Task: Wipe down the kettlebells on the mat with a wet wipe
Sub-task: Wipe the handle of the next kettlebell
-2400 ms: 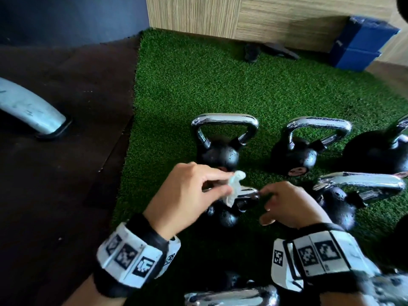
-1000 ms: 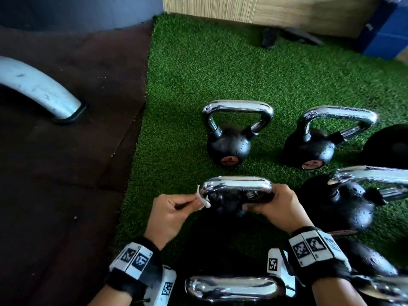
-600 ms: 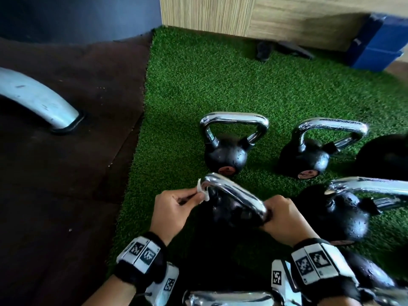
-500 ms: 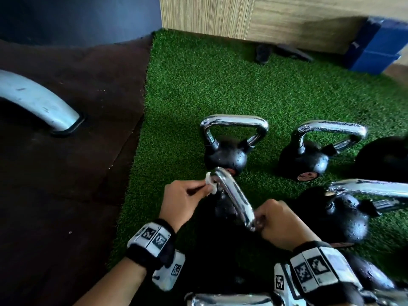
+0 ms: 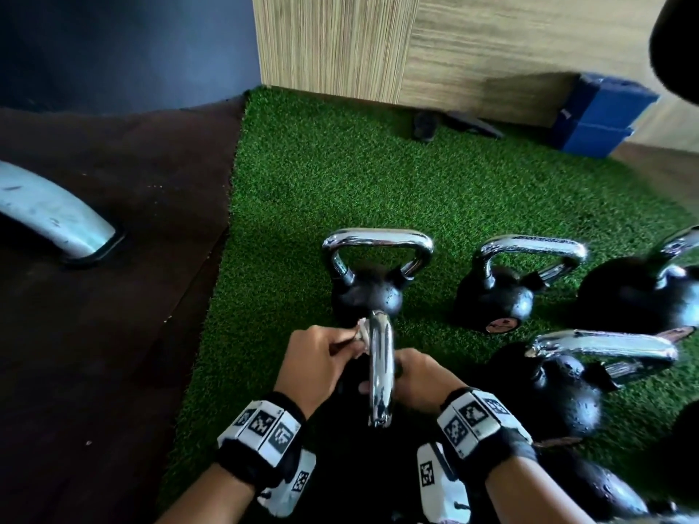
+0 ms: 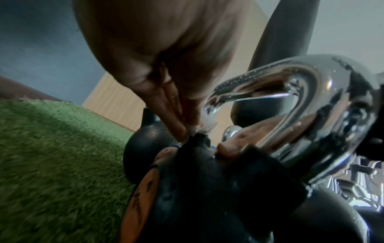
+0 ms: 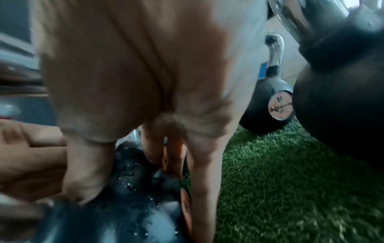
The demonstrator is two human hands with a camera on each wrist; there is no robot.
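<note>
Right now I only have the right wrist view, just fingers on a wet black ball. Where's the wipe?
Observer: The left hand pinches the wet wipe against the far end of the chrome handle of the held kettlebell.
Operator: Which way does that handle run?
Observer: Straight away from the person, between both hands.
Operator: Anything beyond it?
Observer: A second kettlebell stands upright on the green mat just behind it.

Left hand [image 5: 321,353]: pinching a little white wipe [image 5: 360,329] with fingertips [image 6: 176,129], pressing it on the shiny handle [image 5: 380,372].
Right hand [image 5: 420,376]: holding the kettlebell's black ball [image 7: 133,205], thumb and fingers [image 7: 204,172] reaching down around it.
Wrists: both wearing black bands.
</note>
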